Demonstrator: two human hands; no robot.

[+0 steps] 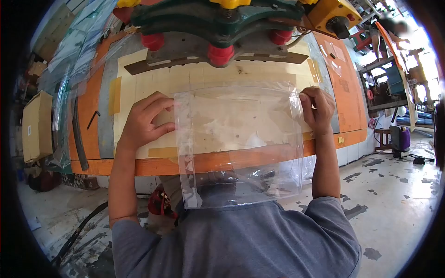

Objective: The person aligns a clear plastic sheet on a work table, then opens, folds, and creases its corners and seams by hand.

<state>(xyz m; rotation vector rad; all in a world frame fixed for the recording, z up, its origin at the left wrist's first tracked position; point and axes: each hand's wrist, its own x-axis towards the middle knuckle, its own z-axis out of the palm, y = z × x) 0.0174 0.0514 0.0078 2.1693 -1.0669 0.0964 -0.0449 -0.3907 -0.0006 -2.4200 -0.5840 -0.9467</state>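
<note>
Between both hands' fingers (172,105), clear plastic sheet (241,139)

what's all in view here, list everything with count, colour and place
clear plastic piece: 1, transparent, between the hands
table: 1, orange edge, beneath it
machine: 1, green, top centre
cylinders: 3, red, on machine
control box: 1, yellow, top right
l-shaped tool: 1, black, table's left
cardboard box: 1, brown, far left
plastic sheets: several, clear, upper left
background clutter: uncountable, mixed, right
left hand: 1, bare, at left edge
right hand: 1, bare, at upper right corner
</note>
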